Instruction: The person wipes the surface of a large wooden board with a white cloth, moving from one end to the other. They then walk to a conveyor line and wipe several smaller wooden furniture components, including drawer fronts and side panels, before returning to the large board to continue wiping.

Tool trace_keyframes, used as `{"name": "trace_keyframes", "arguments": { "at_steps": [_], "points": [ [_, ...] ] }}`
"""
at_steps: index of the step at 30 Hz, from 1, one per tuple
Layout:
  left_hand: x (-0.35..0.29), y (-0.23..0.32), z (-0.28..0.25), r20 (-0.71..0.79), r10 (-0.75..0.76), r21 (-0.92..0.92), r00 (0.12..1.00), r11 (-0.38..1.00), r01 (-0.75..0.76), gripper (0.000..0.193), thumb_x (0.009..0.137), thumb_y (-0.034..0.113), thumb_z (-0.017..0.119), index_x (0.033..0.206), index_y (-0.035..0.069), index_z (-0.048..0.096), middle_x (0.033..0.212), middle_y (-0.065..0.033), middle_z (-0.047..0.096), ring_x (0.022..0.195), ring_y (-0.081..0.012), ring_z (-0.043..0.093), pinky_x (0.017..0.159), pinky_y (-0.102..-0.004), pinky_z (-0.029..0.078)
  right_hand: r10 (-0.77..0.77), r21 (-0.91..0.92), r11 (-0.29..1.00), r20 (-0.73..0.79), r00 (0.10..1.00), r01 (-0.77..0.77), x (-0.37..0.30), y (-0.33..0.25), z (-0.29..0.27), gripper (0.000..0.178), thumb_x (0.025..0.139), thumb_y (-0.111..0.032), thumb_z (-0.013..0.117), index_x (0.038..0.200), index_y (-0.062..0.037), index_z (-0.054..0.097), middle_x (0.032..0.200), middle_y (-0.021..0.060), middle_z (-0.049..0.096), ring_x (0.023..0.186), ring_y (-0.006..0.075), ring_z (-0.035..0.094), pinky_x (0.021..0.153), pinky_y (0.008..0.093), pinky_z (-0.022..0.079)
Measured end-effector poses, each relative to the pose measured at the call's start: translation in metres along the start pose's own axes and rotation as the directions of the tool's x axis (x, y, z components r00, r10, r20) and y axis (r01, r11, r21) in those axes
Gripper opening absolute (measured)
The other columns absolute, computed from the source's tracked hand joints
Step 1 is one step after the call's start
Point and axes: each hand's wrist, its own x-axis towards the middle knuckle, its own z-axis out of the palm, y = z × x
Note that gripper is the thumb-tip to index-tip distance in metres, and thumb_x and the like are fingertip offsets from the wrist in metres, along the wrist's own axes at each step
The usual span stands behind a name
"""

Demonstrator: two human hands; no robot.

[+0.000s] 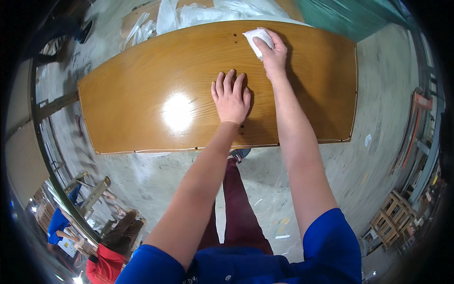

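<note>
The right hand (272, 54) is pinching a white cloth (257, 36), seemingly crumpled, at the wooden panel's (142, 94) far edge; the left hand (231, 97) is lying spread flat nearer.

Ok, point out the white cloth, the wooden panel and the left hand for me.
white cloth (256, 38), head view, on its bunched top left of the fingers.
wooden panel (132, 94), head view, on its bare glossy face.
left hand (231, 100), head view, on the back of the hand, flat on the panel.

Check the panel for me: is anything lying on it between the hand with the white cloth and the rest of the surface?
Only the left hand, pressed flat on the wooden panel just near-side of the right hand with the white cloth. Otherwise the glossy surface shows nothing lying on it, only small holes and a light glare.
</note>
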Motion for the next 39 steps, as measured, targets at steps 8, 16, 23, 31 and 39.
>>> {"name": "trace_keyframes", "arguments": {
  "at_steps": [8,16,23,31,39],
  "points": [
    [-0.02,-0.109,-0.049,-0.123,-0.108,0.286,0.986,0.948,0.14,0.043,0.088,0.032,0.049,0.128,0.018,0.048,0.135,-0.008,0.042,0.132,-0.0301,0.03,0.109,-0.0508,0.017,-0.023,-0.41,0.911,0.057,0.998,0.045,0.002,-0.001,0.027,0.033,0.076,-0.021,0.073,0.107,-0.011,0.067,0.098,0.0089,0.068,0.088,0.0189,0.064,0.079,0.0316,0.051],
    [-0.022,-0.109,-0.05,-0.097,-0.131,0.262,0.987,0.953,0.152,0.044,0.088,0.032,0.047,0.13,0.018,0.047,0.137,-0.0083,0.041,0.133,-0.0311,0.028,0.11,-0.0509,0.016,-0.047,-0.512,0.857,0.031,0.998,0.056,-0.003,-0.002,0.034,0.034,0.075,-0.024,0.071,0.105,-0.0087,0.068,0.096,0.0099,0.069,0.088,0.0191,0.065,0.078,0.0314,0.05],
    [-0.023,-0.109,-0.047,-0.124,-0.1,0.245,0.987,0.961,0.128,0.044,0.088,0.033,0.047,0.129,0.018,0.048,0.136,-0.0084,0.041,0.132,-0.031,0.029,0.109,-0.051,0.016,-0.041,-0.506,0.86,0.057,0.998,0.064,-0.037,-0.004,0.02,0.033,0.075,-0.022,0.072,0.105,-0.0091,0.068,0.097,0.0084,0.069,0.088,0.0183,0.065,0.078,0.031,0.051],
    [-0.024,-0.112,-0.043,-0.173,-0.058,0.246,0.983,0.964,0.1,0.043,0.088,0.034,0.046,0.128,0.019,0.048,0.136,-0.0078,0.042,0.132,-0.0295,0.029,0.11,-0.0501,0.016,-0.022,-0.555,0.829,0.091,0.996,0.069,-0.112,-0.011,-0.005,0.034,0.075,-0.02,0.073,0.106,-0.0076,0.067,0.098,0.012,0.069,0.091,0.0209,0.067,0.08,0.0311,0.051],
    [-0.039,-0.119,-0.07,-0.361,-0.106,-0.152,0.926,0.987,0.053,0.033,0.083,0.017,0.057,0.117,0.015,0.056,0.129,-0.0104,0.045,0.123,-0.0313,0.036,0.105,-0.0486,0.025,0.085,-0.554,0.832,0.096,0.992,-0.018,-0.208,-0.023,-0.027,0.031,0.075,-0.015,0.073,0.104,-0.0046,0.067,0.096,0.0139,0.069,0.087,0.0208,0.067,0.078,0.0301,0.051]
  ]
}}
